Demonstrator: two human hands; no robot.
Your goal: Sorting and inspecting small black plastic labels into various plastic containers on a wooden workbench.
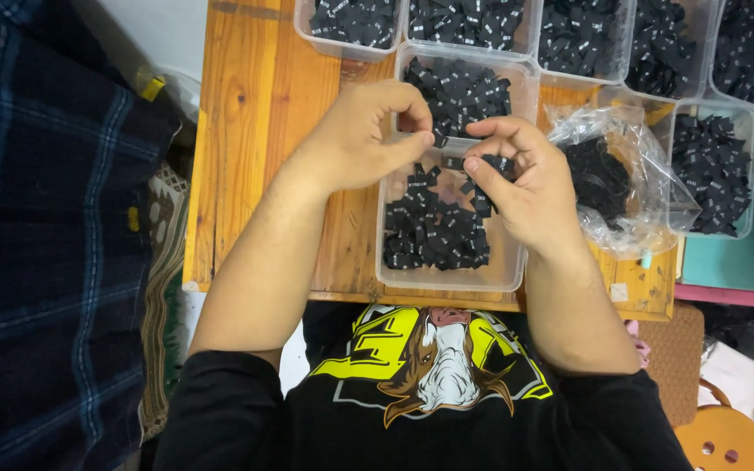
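Small black woven labels (434,231) in a clear plastic tub (447,277), left hand (364,135) and right hand (525,183) each in a pinched grip on some.

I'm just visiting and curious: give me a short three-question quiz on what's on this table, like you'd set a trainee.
1. True or false: the left hand and right hand are both over the nearest clear tub.
2. What fills the tubs? A) small black labels B) red buttons C) white thread
3. What lies just right of the nearest tub, on the wooden table?

Key:
1. True
2. A, small black labels
3. A clear plastic bag holding more black pieces
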